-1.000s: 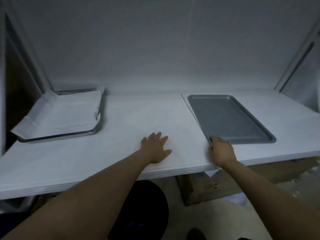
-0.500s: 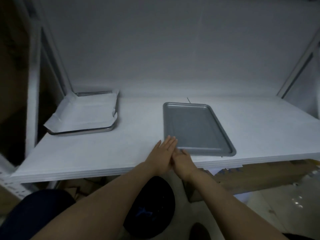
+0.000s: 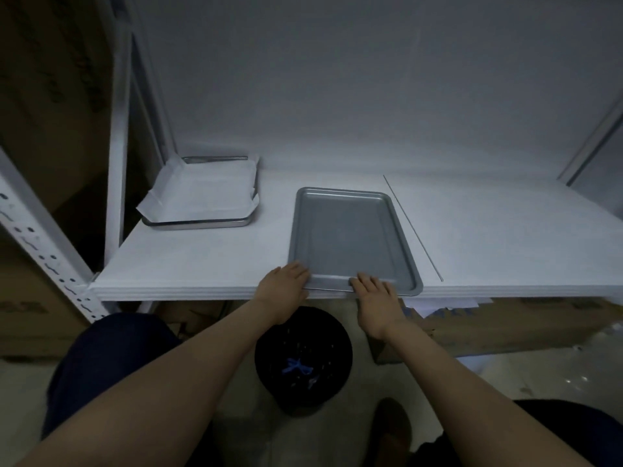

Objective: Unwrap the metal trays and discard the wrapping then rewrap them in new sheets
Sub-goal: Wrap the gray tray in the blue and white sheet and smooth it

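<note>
A bare grey metal tray point(image 3: 350, 237) lies on the white sheets point(image 3: 202, 261) covering the shelf, its near edge almost flush with the shelf's front. The left hand point(image 3: 283, 286) rests at the tray's near left corner, fingers spread flat, closed on nothing; the right hand point(image 3: 376, 294) lies over the near rim, fingers loosely extended, and whether they grip the rim cannot be told. The step appears to be squaring this tray on a fresh sheet before folding. To do it well, centre the tray with even margins, press it steady, then lift only the top sheet's near edge. A second tray point(image 3: 199, 222), paper-lined, sits far left; a dark bin point(image 3: 303, 358) waits below.
</note>
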